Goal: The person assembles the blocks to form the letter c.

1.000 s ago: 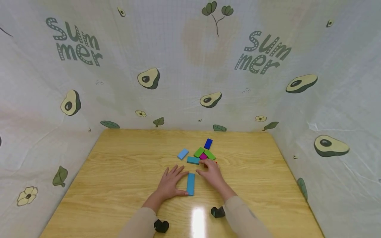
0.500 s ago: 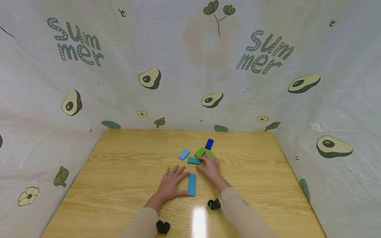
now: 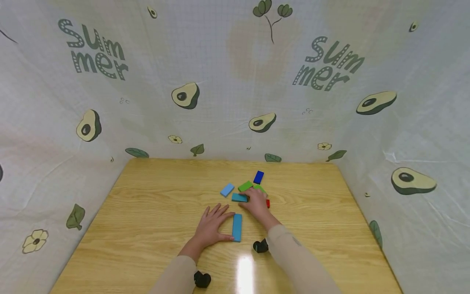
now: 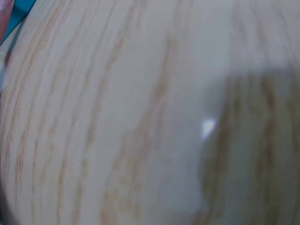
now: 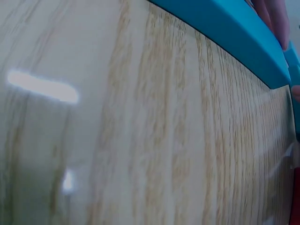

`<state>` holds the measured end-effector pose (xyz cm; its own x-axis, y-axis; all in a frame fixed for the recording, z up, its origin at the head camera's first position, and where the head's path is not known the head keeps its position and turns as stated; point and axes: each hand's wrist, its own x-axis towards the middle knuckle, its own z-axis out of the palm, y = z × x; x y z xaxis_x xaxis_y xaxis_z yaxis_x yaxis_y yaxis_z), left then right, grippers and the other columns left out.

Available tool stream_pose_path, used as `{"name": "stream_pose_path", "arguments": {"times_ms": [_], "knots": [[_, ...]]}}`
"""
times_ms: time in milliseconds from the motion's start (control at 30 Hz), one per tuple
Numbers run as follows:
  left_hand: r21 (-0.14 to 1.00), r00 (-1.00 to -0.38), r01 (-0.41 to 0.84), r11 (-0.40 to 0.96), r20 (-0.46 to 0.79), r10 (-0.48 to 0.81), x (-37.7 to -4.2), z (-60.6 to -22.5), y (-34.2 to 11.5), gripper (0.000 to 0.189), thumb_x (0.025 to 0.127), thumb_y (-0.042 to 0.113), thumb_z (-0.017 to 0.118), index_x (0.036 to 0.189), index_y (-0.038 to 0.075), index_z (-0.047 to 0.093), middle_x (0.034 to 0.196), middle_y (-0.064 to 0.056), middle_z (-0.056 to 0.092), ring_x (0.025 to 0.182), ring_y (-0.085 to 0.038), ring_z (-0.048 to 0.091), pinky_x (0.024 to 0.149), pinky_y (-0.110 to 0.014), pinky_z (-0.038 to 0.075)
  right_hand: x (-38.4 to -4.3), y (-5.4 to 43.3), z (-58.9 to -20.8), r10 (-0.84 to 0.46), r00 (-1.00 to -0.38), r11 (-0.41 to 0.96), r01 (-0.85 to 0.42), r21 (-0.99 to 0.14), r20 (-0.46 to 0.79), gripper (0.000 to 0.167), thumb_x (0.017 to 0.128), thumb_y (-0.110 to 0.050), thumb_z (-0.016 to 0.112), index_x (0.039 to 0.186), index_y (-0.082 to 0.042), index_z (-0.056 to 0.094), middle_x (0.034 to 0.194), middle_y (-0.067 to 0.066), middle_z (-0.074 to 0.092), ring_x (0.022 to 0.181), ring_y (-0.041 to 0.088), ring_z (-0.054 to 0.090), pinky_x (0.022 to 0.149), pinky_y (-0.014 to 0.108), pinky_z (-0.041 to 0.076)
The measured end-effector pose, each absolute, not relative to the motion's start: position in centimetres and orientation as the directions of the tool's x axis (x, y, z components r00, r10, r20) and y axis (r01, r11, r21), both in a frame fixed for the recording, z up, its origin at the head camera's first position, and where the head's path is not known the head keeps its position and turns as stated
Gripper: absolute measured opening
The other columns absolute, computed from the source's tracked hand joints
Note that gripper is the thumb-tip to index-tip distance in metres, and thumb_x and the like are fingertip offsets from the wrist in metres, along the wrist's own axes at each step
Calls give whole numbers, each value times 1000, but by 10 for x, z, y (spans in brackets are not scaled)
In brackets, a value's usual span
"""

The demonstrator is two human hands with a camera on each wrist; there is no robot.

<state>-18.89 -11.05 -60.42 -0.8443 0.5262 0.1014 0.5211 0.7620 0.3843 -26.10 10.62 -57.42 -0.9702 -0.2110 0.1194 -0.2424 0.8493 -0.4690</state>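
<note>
In the head view a long blue block (image 3: 237, 228) lies lengthwise on the wooden table. My left hand (image 3: 210, 230) rests flat beside it, fingers spread, the index fingertip by its far end and the thumb touching its near left corner. Beyond lies a teal block (image 3: 238, 197), set crosswise. My right hand (image 3: 257, 203) pinches its right end, index finger at the far side and thumb at the near side. The right wrist view shows the long blue block (image 5: 234, 35) large, with a finger at its far end, and the teal block (image 5: 294, 79) partly cut off.
Around the right hand lie green blocks (image 3: 245, 186), a red block (image 3: 268, 203) partly covered, and a dark blue block (image 3: 258, 177) farther back. A light blue block (image 3: 227, 190) is to the left. A printed cloth (image 3: 220, 134) walls the table's back and sides.
My right hand has shifted left and slightly away, onto the teal block's right end. The nearer green block has turned a little. My left hand stays beside the long blue block.
</note>
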Motion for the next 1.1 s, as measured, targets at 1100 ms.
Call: {"name": "stream_pose_path", "arguments": {"times_ms": [1100], "knots": [[351, -842, 533, 770, 124, 526, -188, -606, -110, 88, 74, 81, 56, 147, 35, 44, 157, 0, 30, 146, -30, 18, 112, -63, 5, -221, 123, -562, -142, -989, 561, -122, -819, 50, 30, 82, -15, 80, 111, -10, 74, 107, 2, 65, 85, 17, 53, 72, 30, 47]]}}
